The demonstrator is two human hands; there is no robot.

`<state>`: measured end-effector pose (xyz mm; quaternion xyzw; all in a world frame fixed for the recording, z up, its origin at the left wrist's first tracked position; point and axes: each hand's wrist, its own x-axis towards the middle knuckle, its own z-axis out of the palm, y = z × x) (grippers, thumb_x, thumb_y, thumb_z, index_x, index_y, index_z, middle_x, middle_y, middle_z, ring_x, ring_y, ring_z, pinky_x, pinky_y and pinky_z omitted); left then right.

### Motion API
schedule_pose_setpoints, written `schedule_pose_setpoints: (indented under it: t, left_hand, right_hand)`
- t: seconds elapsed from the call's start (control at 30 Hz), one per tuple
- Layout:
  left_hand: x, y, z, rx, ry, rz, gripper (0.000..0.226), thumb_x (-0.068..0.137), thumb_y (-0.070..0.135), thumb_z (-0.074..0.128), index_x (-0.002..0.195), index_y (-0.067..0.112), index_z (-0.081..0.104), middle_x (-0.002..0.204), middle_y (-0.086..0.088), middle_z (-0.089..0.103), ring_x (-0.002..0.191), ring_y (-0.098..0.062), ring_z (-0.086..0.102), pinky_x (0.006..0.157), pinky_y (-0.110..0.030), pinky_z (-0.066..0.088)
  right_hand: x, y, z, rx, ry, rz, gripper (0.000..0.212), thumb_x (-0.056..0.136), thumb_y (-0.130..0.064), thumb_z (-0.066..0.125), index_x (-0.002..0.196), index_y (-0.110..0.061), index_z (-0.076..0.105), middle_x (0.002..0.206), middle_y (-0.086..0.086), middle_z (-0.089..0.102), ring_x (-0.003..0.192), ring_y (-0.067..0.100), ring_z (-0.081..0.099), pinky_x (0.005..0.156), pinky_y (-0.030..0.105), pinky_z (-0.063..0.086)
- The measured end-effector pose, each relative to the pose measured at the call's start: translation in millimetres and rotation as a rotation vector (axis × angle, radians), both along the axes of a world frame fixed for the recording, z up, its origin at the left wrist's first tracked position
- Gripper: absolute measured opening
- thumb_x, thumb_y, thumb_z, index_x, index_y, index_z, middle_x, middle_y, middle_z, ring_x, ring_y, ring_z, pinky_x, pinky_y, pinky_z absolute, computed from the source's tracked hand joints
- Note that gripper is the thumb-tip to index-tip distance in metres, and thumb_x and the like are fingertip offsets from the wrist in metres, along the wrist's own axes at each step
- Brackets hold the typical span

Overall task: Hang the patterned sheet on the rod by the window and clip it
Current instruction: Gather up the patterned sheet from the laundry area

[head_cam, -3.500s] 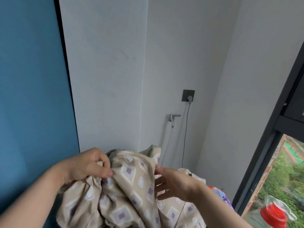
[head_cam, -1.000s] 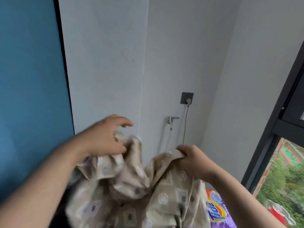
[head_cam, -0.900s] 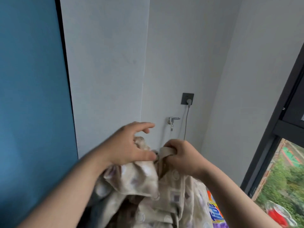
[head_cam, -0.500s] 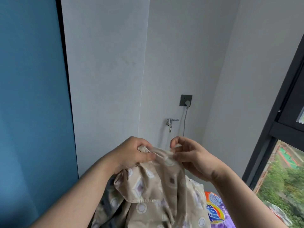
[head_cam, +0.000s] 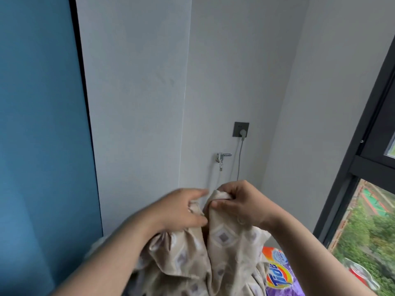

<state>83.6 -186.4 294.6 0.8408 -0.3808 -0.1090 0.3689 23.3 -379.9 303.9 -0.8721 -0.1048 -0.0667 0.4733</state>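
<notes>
Sheet [head_cam: 222, 240] edge in both hands

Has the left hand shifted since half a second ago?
Yes. The left hand has moved right, closer beneath the wall tap, its fingers reaching toward the sheet edge the right hand pinches.

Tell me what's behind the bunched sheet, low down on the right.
A Tide detergent bag shows behind the patterned sheet, its left part covered by cloth. What it rests on is hidden.
</notes>
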Motion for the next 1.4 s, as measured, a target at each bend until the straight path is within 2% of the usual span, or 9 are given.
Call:
schedule_pose_setpoints:
  t: [0.17, 0.4, 0.53, 0.73, 0.83, 0.93, 1.1, 1.3, 1.4]
  left_hand:
    - [15.1, 13.8, -8.7, -0.133, 0.245, 0.068, 0.008, 0.080, 0.019, 0.079, 0.084, 0.016, 0.074, 0.073, 0.004, 0.069, 0.069, -0.008, 0.063, 0.066, -0.023, 0.050]
    - [30.3, 39.2, 14.0, -0.316, 0.196, 0.349, 0.007, 0.084, 0.013, 0.073, 0.083, 0.016, 0.068, 0.064, 0.002, 0.063, 0.059, -0.009, 0.057, 0.054, -0.018, 0.044]
    - [36.7, 65.1, 14.7, -0.284, 0.227, 0.359, 0.009, 0.079, 0.014, 0.078, 0.079, 0.013, 0.069, 0.060, 0.003, 0.064, 0.059, -0.013, 0.059, 0.054, -0.021, 0.041]
    - [53.0, 81.7, 27.1, -0.592, 0.159, 0.519, 0.026, 0.083, 0.010, 0.072, 0.062, 0.026, 0.071, 0.058, -0.003, 0.060, 0.054, -0.017, 0.054, 0.056, -0.022, 0.042]
    - [56.0, 79.4, 24.2, -0.419, 0.031, 0.586, 0.018, 0.084, 0.014, 0.073, 0.067, 0.019, 0.069, 0.067, -0.005, 0.062, 0.061, -0.021, 0.055, 0.062, -0.026, 0.041]
    - [44.2, 60.6, 17.6, -0.034, -0.171, 0.498, 0.023, 0.074, 0.029, 0.076, 0.091, 0.016, 0.072, 0.093, 0.000, 0.065, 0.091, -0.018, 0.064, 0.073, -0.023, 0.044]
    - [18.0, 4.1, 5.3, -0.203, -0.015, 0.178, 0.081, 0.067, 0.031, 0.082, 0.140, 0.028, 0.048, 0.125, 0.018, 0.053, 0.089, 0.007, 0.058, 0.079, -0.003, 0.042]
    - [16.1, -17.6, -3.9, -0.129, 0.091, 0.085, 0.014, 0.074, 0.022, 0.077, 0.083, 0.014, 0.072, 0.073, 0.001, 0.068, 0.067, -0.009, 0.059, 0.070, -0.030, 0.048]
    - [20.7, -9.3, 3.4, -0.314, 0.111, 0.162, 0.008, 0.078, 0.016, 0.070, 0.081, 0.020, 0.076, 0.082, -0.016, 0.072, 0.071, -0.018, 0.062, 0.070, -0.031, 0.047]
  right_hand:
    - [1.0, -10.7, 1.0, 0.083, 0.009, -0.020, 0.011, 0.081, -0.018, 0.079, 0.074, -0.016, 0.070, 0.067, 0.001, 0.067, 0.062, 0.015, 0.059, 0.059, 0.032, 0.047]
    - [2.7, -39.4, -40.6, -0.042, 0.357, 0.167, 0.015, 0.073, -0.025, 0.073, 0.080, -0.011, 0.074, 0.078, 0.004, 0.068, 0.075, 0.016, 0.059, 0.076, 0.032, 0.046]
    - [6.4, -42.9, -46.6, 0.085, 0.327, 0.066, 0.024, 0.077, -0.036, 0.070, 0.075, -0.012, 0.064, 0.071, 0.003, 0.057, 0.066, 0.014, 0.051, 0.064, 0.026, 0.040]
    - [21.8, -44.0, -36.4, -0.480, 0.411, 0.113, 0.013, 0.075, -0.028, 0.070, 0.072, -0.020, 0.061, 0.069, -0.011, 0.059, 0.069, 0.006, 0.055, 0.069, 0.028, 0.043]
    - [27.9, -53.5, -37.9, -0.597, 0.328, -0.103, 0.021, 0.077, -0.034, 0.070, 0.070, -0.017, 0.058, 0.066, -0.009, 0.058, 0.068, 0.008, 0.054, 0.066, 0.029, 0.045]
    - [25.8, -52.4, -12.6, -0.452, 0.100, -0.233, 0.014, 0.082, -0.020, 0.067, 0.078, -0.009, 0.061, 0.066, -0.006, 0.057, 0.061, 0.007, 0.050, 0.062, 0.030, 0.047]
    - [14.4, -12.3, 27.3, -0.148, 0.019, -0.108, 0.014, 0.078, -0.010, 0.057, 0.091, -0.013, 0.058, 0.060, -0.013, 0.054, 0.055, 0.006, 0.050, 0.053, 0.020, 0.042]
    - [13.5, -11.1, 15.1, 0.105, -0.079, -0.089, 0.021, 0.062, -0.006, 0.044, 0.078, -0.018, 0.047, 0.065, -0.001, 0.038, 0.061, 0.015, 0.032, 0.054, 0.032, 0.027]
    - [15.0, -31.1, -1.0, 0.095, 0.045, 0.005, 0.030, 0.065, -0.004, 0.052, 0.094, -0.014, 0.055, 0.067, 0.002, 0.050, 0.063, 0.018, 0.042, 0.055, 0.030, 0.033]
